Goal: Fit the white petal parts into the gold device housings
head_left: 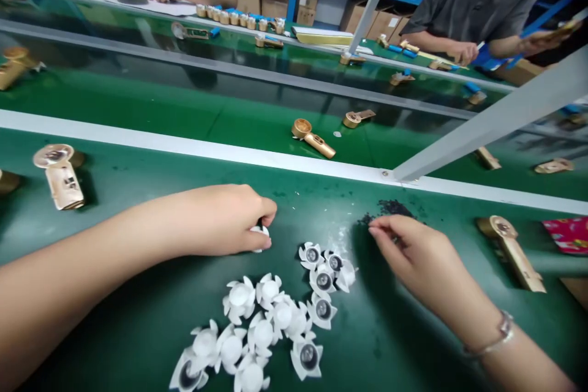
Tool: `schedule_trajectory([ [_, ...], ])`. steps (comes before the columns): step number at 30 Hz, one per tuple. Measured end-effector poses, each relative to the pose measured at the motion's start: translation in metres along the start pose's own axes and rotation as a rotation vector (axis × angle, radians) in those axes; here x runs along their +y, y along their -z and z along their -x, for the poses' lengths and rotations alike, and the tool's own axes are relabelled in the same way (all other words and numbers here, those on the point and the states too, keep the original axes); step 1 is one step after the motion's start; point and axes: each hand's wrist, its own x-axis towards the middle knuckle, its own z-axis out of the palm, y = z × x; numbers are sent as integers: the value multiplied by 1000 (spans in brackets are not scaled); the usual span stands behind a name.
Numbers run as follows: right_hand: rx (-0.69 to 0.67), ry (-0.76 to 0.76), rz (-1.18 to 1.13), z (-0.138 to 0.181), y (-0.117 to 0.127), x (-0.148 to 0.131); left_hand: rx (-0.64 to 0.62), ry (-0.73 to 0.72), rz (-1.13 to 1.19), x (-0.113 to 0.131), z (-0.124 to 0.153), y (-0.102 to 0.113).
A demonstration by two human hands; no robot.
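My left hand [227, 219] rests on the green work surface [138, 294], its fingers closed around a small white fan wheel [261, 234]. My right hand [413, 251] hovers to the right, fingertips pinched together at the edge of a small heap of tiny dark parts [390, 208]; what it pinches is too small to make out. Between and below the hands lies a pile of several white fan wheels [271, 324], some showing a dark centre.
Gold-coloured handheld casings lie at the left [59, 174] and right [509, 251] of my surface and on the conveyor belt [315, 138] beyond a white rail [184, 147]. A grey diagonal strut [482, 128] rises at right. Two other people work across the belt.
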Motion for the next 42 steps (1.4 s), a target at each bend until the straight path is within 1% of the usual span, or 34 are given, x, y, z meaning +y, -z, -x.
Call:
schedule_trajectory([
  [2, 76, 46, -3, 17, -11, -1, 42, 34, -42, 3, -1, -1],
  [5, 127, 106, 6, 19, -23, -8, 76, 62, -116, 9, -2, -6],
  [8, 126, 138, 83, 12, -27, -13, 95, 81, -185, 13, -3, -14],
  [10, 126, 155, 205, 8, -27, -16, 116, 86, -205, 14, -4, -17],
  [13, 110, 187, 360, 4, -30, -17, 134, 79, -188, 14, -5, -18],
  [15, 89, 203, 383, 1, -31, -15, 147, 69, -179, 14, -4, -16],
  [21, 35, 233, 298, -2, -28, -4, 207, 45, -111, 11, -4, -11],
  [24, 20, 179, 179, 4, -23, 2, 220, 70, -74, 7, -5, -10],
  [28, 78, 105, 114, 10, -20, 5, 246, 65, -39, 2, -10, -11],
  [30, 82, 122, 92, 10, -19, 3, 240, 79, -26, 2, -12, -11],
  [33, 27, 185, 59, 8, -19, -1, 228, 108, -7, 2, -12, -11],
  [35, 10, 243, 96, 5, -19, -3, 234, 104, 10, 1, -12, -9],
  [37, 6, 319, 198, 3, -19, -5, 237, 84, 53, -2, -13, -9],
  [39, -5, 390, 338, 2, -20, -3, 231, 27, 171, -5, -17, -10],
  [42, -16, 418, 479, -2, -20, 0, 196, -89, 538, -6, -28, -17],
])
